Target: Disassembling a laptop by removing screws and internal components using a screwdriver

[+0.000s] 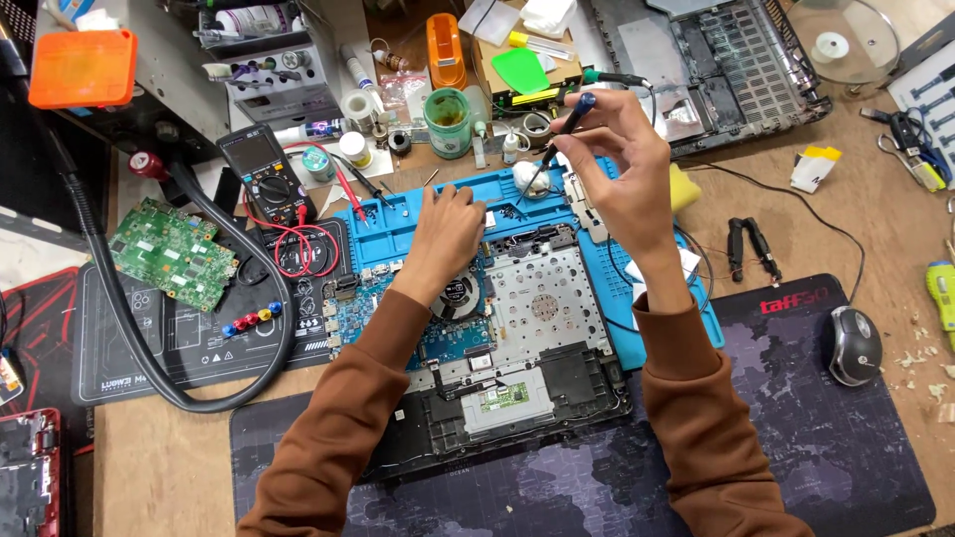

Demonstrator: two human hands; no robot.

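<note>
Right hand [617, 164] pinches iron [562, 134], axis slanting down-left, tip near white blob [529, 179] at upper centre. Left hand [448, 234], curled, nothing visibly held, rests just left on laptop [517, 328].

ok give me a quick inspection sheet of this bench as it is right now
surface: wooden bench with a blue repair mat and a dark desk mat
job's things: opened laptop chassis, boards and fan exposed; thin dark-handled tool
clutter: multimeter, loose green circuit board, green jar, orange box, second laptop shell, mouse
hands: left hand rests on the chassis's upper edge; right hand holds the tool raised, tip pointing down
cables: red meter leads, thick black hose, thin black wire
surroundings: equipment rack at the back
</note>
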